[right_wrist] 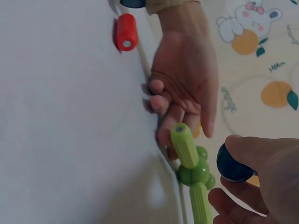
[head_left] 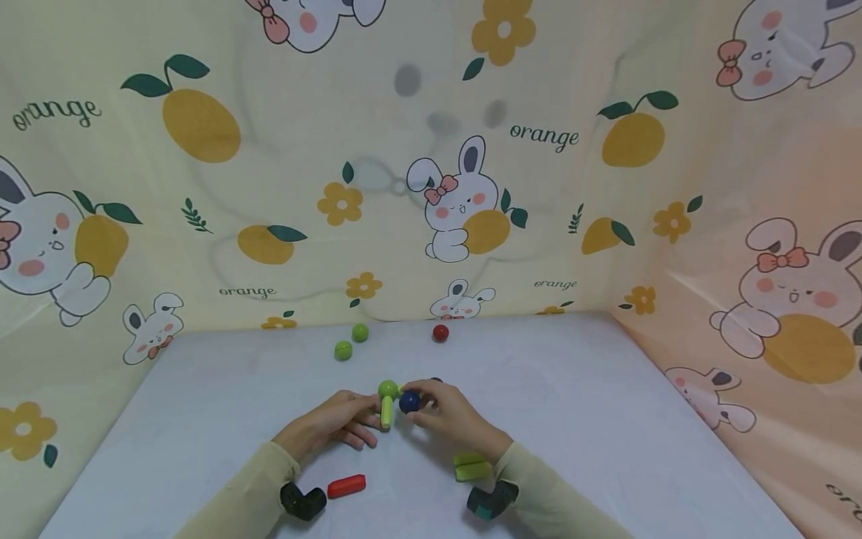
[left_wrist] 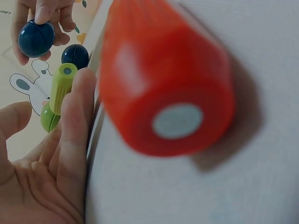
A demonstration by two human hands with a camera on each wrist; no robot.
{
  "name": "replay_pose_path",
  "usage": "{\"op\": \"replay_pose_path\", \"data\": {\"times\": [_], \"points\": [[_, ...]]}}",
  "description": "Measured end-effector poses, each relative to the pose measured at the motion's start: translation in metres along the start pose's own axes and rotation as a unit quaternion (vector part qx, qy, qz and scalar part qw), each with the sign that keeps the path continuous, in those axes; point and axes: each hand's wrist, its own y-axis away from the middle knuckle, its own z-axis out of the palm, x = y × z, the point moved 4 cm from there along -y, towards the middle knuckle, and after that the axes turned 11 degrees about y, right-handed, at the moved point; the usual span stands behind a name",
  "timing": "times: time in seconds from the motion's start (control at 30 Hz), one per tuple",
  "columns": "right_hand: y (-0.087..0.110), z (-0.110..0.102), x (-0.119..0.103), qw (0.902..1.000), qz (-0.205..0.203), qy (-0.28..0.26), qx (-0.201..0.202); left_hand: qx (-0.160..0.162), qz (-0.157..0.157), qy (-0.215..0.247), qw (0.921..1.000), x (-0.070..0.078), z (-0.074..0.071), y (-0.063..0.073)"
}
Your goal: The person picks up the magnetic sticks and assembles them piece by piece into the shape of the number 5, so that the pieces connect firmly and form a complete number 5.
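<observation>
My right hand (head_left: 454,414) pinches a dark blue ball (head_left: 409,402) between thumb and fingers. Just left of it, a green ball (head_left: 387,388) has ribbed green rods joined to it; one green rod (right_wrist: 184,145) points toward me, and another green rod (right_wrist: 200,203) runs off on the ball's far side. Beside this piece rests my left hand (head_left: 337,423), its fingers loosely extended and its thumb apart from them. A second blue ball (left_wrist: 75,56) lies beyond the rod, mostly hidden by my right hand in the head view.
Two loose green balls (head_left: 343,350) and a red ball (head_left: 441,333) sit toward the back of the white table (head_left: 552,389). A red rod (head_left: 346,486) lies by my left wrist. Green rods (head_left: 471,467) lie near my right wrist. A patterned cloth (head_left: 289,150) stands behind.
</observation>
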Motion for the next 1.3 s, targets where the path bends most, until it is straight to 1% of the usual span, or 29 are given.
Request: {"op": "replay_pose_path", "data": {"times": [0.23, 0.4, 0.53, 0.8, 0.93, 1.17, 1.3], "points": [[0.003, 0.008, -0.010, 0.9996, -0.019, 0.008, -0.017, -0.008, 0.010, -0.001, 0.9999, 0.000, 0.000, 0.000], [0.004, 0.018, -0.014, 0.9989, -0.033, 0.014, -0.031, -0.006, 0.008, -0.002, 0.9999, 0.000, 0.000, 0.000], [0.007, 0.024, -0.018, 0.9975, -0.046, 0.035, -0.040, -0.007, 0.006, -0.002, 1.0000, 0.001, 0.001, 0.001], [0.009, 0.032, -0.023, 0.9927, -0.038, 0.098, -0.058, -0.009, 0.010, 0.002, 0.9999, 0.002, 0.001, 0.001], [0.007, 0.035, -0.024, 0.9918, -0.027, 0.103, -0.072, -0.013, 0.012, 0.004, 0.9998, 0.002, 0.001, 0.001], [0.007, 0.037, -0.026, 0.9886, -0.015, 0.135, -0.065, -0.013, 0.013, 0.000, 0.9998, 0.001, 0.000, 0.000], [0.006, 0.038, -0.026, 0.9878, -0.011, 0.143, -0.061, -0.008, 0.010, -0.003, 0.9999, 0.000, 0.000, -0.001]]}}
